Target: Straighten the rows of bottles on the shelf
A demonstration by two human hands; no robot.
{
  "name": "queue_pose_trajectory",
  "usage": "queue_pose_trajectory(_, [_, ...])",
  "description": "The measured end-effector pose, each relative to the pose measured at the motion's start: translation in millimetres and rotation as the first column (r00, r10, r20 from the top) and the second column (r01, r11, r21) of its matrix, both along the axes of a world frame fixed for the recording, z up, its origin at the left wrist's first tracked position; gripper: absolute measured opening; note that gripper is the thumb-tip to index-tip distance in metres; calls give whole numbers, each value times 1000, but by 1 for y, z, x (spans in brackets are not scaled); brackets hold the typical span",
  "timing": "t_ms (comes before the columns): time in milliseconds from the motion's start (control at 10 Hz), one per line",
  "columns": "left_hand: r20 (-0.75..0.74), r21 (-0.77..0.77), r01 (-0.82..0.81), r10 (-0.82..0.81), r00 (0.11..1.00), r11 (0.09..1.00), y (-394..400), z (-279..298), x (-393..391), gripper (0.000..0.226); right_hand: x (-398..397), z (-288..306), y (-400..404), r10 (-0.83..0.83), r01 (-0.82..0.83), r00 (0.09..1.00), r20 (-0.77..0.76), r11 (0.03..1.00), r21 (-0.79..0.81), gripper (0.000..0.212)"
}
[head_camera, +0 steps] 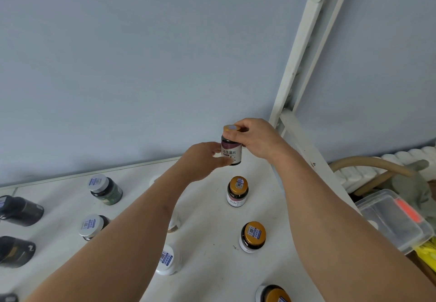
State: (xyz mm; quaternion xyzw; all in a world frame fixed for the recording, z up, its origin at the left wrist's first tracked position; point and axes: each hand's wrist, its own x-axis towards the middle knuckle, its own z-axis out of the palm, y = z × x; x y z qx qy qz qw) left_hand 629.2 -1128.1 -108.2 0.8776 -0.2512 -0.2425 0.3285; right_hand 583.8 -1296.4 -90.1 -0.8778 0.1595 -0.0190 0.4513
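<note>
A plain pale blue-grey wall (146,61) fills most of the view, evenly lit by soft daylight with no hard shadows. Against it, to the right, a white painted metal upright post (298,61) leans across the picture, with a row of slots along its inner edge and a second thinner white rail just beside it. Further right, low down, a white ribbed radiator (368,172) runs along the base of the wall. In front of it curves a tan wooden chair back (368,161). Nearer, a clear plastic lidded storage box (392,219) sits at the right edge.
</note>
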Motion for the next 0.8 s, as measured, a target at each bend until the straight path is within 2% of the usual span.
queue_pose_trajectory(100, [336,377,63,-199,920,924,-1,-11,3,51,0,-19,0,32,-31,999,-23,999,26,31])
queue_pose_trajectory(200, [421,474,73,-298,857,877,1,-22,6,46,0,-39,1,60,-59,996,-60,998,14,33])
queue_pose_trajectory(400, [447,507,69,-331,831,859,4,-33,8,42,-2,-62,7,73,-68,992,-100,996,53,49])
queue_pose_trajectory(600, [426,492,69,-309,851,868,6,-33,9,44,0,-74,4,36,-29,992,-120,998,64,55])
queue_pose_trajectory(800, [436,469,77,-306,846,880,4,-21,9,45,-3,-62,9,1,6,993,-122,998,58,73])
